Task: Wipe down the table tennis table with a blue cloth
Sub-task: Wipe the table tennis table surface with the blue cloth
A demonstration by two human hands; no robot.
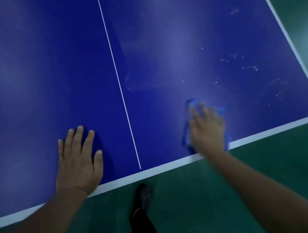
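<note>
The blue table tennis table [154, 44] fills most of the view, with a thin white centre line and white edge bands. My right hand [207, 129] presses flat, fingers straight, on a blue cloth [219, 109] near the table's near edge, right of the centre line; the hand is motion-blurred and covers most of the cloth. My left hand [78, 160] rests flat on the table left of the centre line, fingers spread, holding nothing. White specks and smears mark the surface to the right and beyond the cloth.
A green floor [226, 193] lies below the table's near edge and along its right side. My leg in dark trousers and a dark perforated shoe [144, 194] stands just under the near edge.
</note>
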